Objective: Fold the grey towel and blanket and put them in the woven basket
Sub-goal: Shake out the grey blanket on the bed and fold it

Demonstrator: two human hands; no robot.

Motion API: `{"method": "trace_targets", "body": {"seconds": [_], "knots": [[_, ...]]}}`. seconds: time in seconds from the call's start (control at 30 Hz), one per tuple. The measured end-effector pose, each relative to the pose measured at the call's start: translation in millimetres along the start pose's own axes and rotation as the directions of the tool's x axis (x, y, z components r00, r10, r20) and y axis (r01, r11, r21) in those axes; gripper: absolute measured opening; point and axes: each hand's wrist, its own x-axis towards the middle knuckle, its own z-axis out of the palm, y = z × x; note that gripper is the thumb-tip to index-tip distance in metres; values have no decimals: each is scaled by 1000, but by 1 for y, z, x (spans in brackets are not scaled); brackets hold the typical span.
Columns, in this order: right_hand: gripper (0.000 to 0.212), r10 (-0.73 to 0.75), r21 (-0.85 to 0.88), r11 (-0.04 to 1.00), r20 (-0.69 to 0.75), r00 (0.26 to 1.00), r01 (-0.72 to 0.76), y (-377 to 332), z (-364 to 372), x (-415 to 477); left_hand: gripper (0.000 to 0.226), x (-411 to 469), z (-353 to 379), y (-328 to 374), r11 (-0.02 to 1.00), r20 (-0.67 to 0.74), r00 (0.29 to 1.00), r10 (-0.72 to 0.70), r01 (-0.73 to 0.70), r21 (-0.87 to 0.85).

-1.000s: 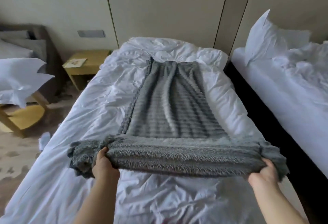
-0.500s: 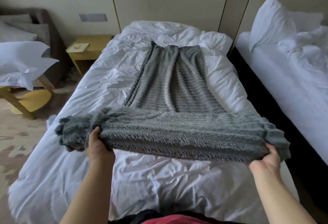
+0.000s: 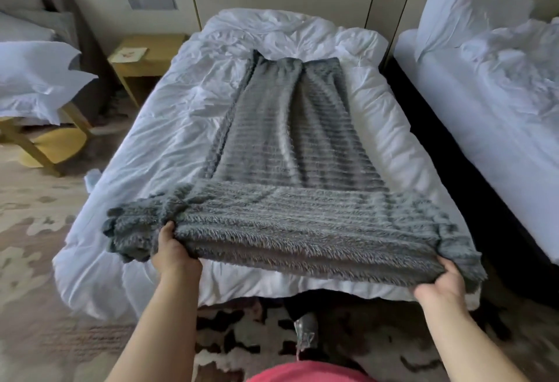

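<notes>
Grey ribbed plush blanket (image 3: 290,145), laid lengthwise down the middle of a bed covered by a crumpled white duvet (image 3: 169,127); its far end lies near the head of the bed, and its near end is raised off the duvet at the foot. The raised part forms a broad band across the full width of the blanket, stretched between the two hands. Left hand (image 3: 174,253): grip closed on the near left edge of the band, thumb on the upper face, fingers hidden beneath the pile; a bunched corner of the blanket hangs outward past this hand. Right hand (image 3: 440,286): grip closed on the near right corner, fingers tucked under the fabric. Both bare forearms reach forward from the lower edge of the view, well apart. To the right, across a dark gap, stands a second white-sheeted bed (image 3: 484,127) with an upright white pillow (image 3: 453,6) against the wall. To the left, a pale wooden bedside stand (image 3: 151,57) carries a small card (image 3: 133,53); nearer, a white pillow (image 3: 39,76) rests on a light wooden chair (image 3: 45,145). A patterned beige carpet (image 3: 36,230) covers the floor
</notes>
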Motion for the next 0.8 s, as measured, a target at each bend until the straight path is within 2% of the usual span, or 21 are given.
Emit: {"method": "trace_targets", "body": {"seconds": [0.1,0.3,0.43,0.57,0.7,0.8], "knots": [[32,43,-16,999,-71,997,-44,7,-42,-15,16,-4,-43,-7,994,-44,999,-20,24,105],[13,70,-73,994,-141,988,-81,22,-81,-37,44,-16,-95,-15,978,-137,991,-12,40,203],[31,58,-43,997,-133,989,-65,22,-83,-42,51,-20,-102,-5,979,-63,998,12,2,206],[34,37,-14,999,-65,997,-38,13,-72,-48,51,-24,-91,1,973,-9,999,44,-41,228],[40,27,27,999,-72,997,-25,-1,-53,-45,44,-22,-72,4,971,16,998,65,-67,230],[41,26,42,999,-23,999,-25,-12,-35,-37,54,-10,-54,7,962,11,996,86,-86,260]]}}
